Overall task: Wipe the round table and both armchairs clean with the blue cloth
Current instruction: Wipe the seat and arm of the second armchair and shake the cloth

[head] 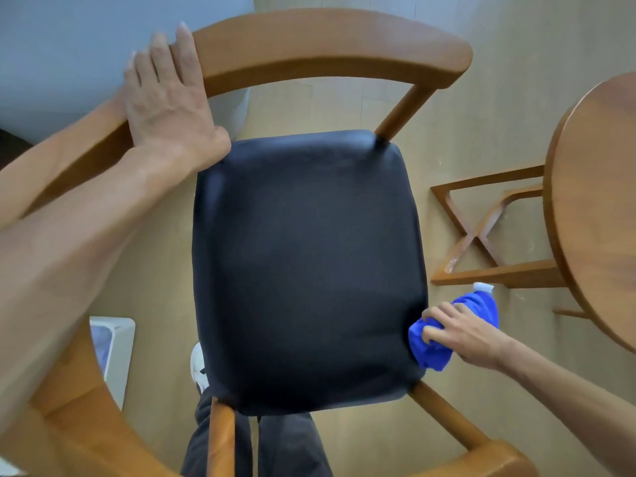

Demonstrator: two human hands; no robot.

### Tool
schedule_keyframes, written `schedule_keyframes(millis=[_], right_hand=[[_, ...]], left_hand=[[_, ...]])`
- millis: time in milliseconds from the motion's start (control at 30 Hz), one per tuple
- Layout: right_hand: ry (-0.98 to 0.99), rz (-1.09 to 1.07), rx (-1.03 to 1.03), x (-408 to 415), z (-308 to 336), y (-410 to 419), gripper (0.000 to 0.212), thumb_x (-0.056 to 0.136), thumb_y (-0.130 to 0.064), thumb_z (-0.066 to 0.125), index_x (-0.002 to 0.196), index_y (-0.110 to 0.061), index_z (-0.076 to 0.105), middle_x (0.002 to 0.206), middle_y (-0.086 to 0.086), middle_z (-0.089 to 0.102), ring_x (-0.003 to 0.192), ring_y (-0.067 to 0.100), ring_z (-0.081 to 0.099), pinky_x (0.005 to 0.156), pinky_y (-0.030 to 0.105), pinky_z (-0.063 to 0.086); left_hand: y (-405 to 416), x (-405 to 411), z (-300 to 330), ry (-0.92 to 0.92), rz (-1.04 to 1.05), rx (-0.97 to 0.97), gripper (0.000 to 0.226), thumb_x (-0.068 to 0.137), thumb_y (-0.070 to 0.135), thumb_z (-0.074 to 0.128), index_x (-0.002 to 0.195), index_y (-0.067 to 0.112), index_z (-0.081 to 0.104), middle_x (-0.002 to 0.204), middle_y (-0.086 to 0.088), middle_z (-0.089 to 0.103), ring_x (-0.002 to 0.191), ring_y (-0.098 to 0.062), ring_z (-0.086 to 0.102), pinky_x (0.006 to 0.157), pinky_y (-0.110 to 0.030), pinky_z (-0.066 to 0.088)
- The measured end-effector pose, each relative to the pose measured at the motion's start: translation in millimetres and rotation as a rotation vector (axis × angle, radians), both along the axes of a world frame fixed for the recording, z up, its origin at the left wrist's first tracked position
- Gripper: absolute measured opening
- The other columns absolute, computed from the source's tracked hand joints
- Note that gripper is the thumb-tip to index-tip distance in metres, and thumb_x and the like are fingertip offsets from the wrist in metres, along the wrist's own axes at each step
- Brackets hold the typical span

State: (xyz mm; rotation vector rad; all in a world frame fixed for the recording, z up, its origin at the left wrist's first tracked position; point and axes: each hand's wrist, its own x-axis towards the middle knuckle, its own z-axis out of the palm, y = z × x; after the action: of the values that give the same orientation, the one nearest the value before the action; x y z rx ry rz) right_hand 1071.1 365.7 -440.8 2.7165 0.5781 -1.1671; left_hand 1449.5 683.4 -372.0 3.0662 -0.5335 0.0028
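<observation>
1. Now the left hand (pixel 168 101) lies flat, fingers straight and together, on the armchair (pixel 330 43) rail above its black seat (pixel 306 266).
2. Right hand (pixel 461 332) fingers curl around the bunched blue cloth (pixel 430 349), pressing it against the seat's right edge.
3. Round table (pixel 599 208) stands right of the seat.

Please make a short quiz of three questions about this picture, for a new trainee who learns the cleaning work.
1. True or false: the blue cloth lies on the round table.
2. Which of the hands grips the cloth? A) left B) right
3. Fill in: the left hand rests flat on the armchair's wooden ____.

Key:
1. False; it is pressed against the right edge of the black seat.
2. B
3. Armrest rail
</observation>
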Motion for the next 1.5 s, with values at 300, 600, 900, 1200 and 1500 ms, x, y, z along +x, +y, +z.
schedule_keyframes(millis=[300, 600, 900, 1200, 1500], right_hand=[[0.242, -0.053, 0.312, -39.4, -11.7, 78.4, 0.044, 0.071, -0.001, 0.053, 0.107, -0.024, 0.041, 0.12, 0.007, 0.043, 0.1, 0.029, 0.045, 0.076, 0.036, 0.038], [-0.187, -0.971, 0.238, 46.4, 7.2, 111.6, 0.05, 0.075, -0.001, 0.057, 0.119, -0.021, 0.05, 0.122, 0.005, 0.041, 0.096, 0.028, 0.047, 0.075, 0.037, 0.044], [-0.202, -0.987, 1.011, 203.6, 114.0, 260.5, 0.067, 0.073, -0.018, 0.068, 0.127, -0.047, 0.041, 0.123, -0.015, 0.05, 0.101, 0.0, 0.05, 0.078, 0.015, 0.037], [-0.423, -0.77, 0.526, 339.0, 145.5, 342.1, 0.062, 0.09, -0.053, 0.047, 0.146, -0.044, 0.021, 0.149, 0.001, 0.023, 0.126, 0.033, 0.028, 0.101, 0.047, 0.035], [-0.227, -0.959, 1.157, 307.6, 161.4, 350.9, 0.06, 0.08, -0.016, 0.058, 0.136, -0.024, 0.038, 0.124, -0.002, 0.059, 0.107, 0.017, 0.057, 0.091, 0.035, 0.049]], left_hand=[[5.8, -4.3, 7.3, 0.065, -0.003, 0.015, 0.104, 0.074, 0.02, 0.065, 0.151, 0.012, -0.004, 0.156, -0.023, 0.006, 0.141, -0.043, 0.012, 0.118, -0.048, 0.009], [43.9, -10.2, 49.2, 0.431, 0.068, -0.235, 0.074, 0.089, 0.025, 0.044, 0.153, 0.022, 0.006, 0.161, -0.003, 0.006, 0.147, -0.023, 0.008, 0.118, -0.039, 0.01], [125.2, -13.0, 107.4, 0.529, 0.294, -0.582, 0.047, 0.101, 0.031, 0.033, 0.146, 0.021, 0.036, 0.149, -0.001, 0.041, 0.138, -0.019, 0.034, 0.111, -0.031, 0.023], [144.3, -18.7, 100.4, 0.591, 0.41, -0.755, 0.035, 0.099, 0.035, 0.03, 0.115, 0.014, 0.054, 0.118, -0.004, 0.056, 0.11, -0.023, 0.05, 0.087, -0.033, 0.034], [154.6, 1.1, 106.9, 0.373, -0.037, -0.385, 0.049, 0.098, 0.051, 0.023, 0.125, 0.024, 0.053, 0.12, -0.001, 0.063, 0.113, -0.021, 0.055, 0.105, -0.047, 0.034]])
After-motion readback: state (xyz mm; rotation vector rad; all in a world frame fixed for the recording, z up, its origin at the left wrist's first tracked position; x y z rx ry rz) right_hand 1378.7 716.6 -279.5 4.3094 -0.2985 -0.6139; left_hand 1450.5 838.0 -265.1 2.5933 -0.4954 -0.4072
